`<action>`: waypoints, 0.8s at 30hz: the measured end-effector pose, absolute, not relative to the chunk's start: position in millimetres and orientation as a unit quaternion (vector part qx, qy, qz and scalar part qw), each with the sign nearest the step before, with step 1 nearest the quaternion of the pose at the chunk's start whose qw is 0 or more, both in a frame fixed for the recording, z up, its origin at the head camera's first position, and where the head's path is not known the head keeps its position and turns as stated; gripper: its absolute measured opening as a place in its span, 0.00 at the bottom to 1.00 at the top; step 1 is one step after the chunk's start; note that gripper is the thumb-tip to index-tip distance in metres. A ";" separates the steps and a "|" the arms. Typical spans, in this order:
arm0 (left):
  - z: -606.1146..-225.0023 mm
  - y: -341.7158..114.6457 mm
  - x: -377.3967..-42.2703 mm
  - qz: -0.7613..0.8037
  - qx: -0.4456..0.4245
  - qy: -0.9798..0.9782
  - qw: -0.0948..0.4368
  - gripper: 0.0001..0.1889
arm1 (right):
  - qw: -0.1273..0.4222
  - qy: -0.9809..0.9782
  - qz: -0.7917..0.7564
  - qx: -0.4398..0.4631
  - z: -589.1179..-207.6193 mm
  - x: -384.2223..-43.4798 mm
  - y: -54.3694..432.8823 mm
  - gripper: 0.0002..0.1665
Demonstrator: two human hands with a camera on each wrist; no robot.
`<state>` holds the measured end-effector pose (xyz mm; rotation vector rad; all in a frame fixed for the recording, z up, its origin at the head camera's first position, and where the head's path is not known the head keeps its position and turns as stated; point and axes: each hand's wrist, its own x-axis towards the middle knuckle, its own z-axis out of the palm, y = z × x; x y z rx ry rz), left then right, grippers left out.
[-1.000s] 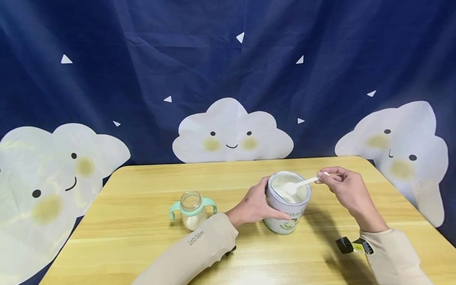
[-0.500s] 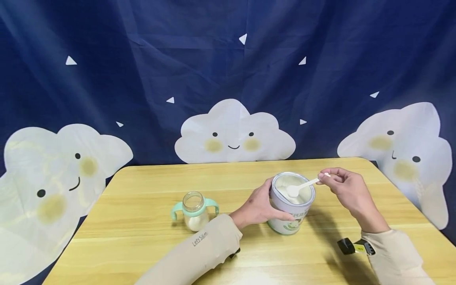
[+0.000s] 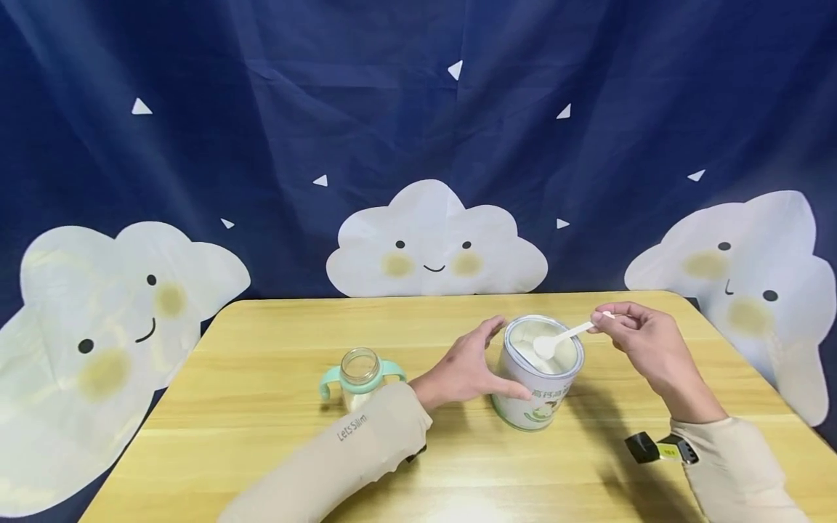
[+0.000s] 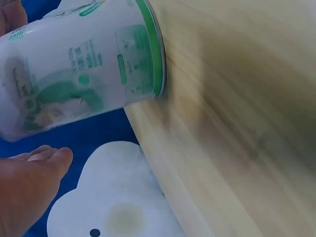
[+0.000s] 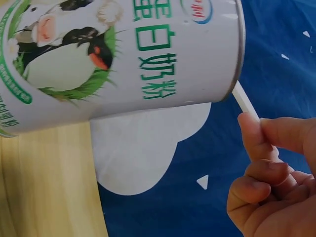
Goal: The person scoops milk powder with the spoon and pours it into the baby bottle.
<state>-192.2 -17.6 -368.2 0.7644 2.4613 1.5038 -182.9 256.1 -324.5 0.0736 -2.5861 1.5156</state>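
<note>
An open white-and-green milk powder can (image 3: 531, 399) stands right of the table's middle, with pale powder inside. My right hand (image 3: 644, 345) pinches the thin handle of a white scoop (image 3: 546, 346) between thumb and forefinger, its bowl over the powder within the rim. In the right wrist view the scoop (image 5: 245, 101) shows only its handle; the can hides the bowl. My left hand (image 3: 461, 370) is at the can's left side, thumb and fingers spread apart. The left wrist view shows a gap between the left hand (image 4: 29, 185) and the can (image 4: 84, 69).
A baby bottle (image 3: 360, 369) without a lid, with mint-green handles, stands to the left, partly behind my left sleeve (image 3: 353, 443). Pale powder shows in its lower part. Behind the wooden table (image 3: 275, 341) hangs a dark blue curtain (image 3: 366, 109) with clouds.
My left hand has loosened from the can and drawn slightly left, its fingers spreading. The right hand still pinches the scoop, held over the powder.
</note>
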 end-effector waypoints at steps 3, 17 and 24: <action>-362.8 -22.6 -191.6 0.507 0.242 0.822 0.091 0.58 | 0.073 -0.853 0.516 0.027 -321.0 -184.3 257.1 0.15; -347.8 -65.0 -196.7 0.529 0.224 0.808 0.129 0.53 | 0.067 -0.840 0.537 0.026 -311.9 -187.2 257.6 0.15; -337.0 -83.3 -199.3 0.516 0.221 0.816 0.137 0.48 | 0.064 -0.834 0.548 0.022 -309.5 -187.2 257.2 0.10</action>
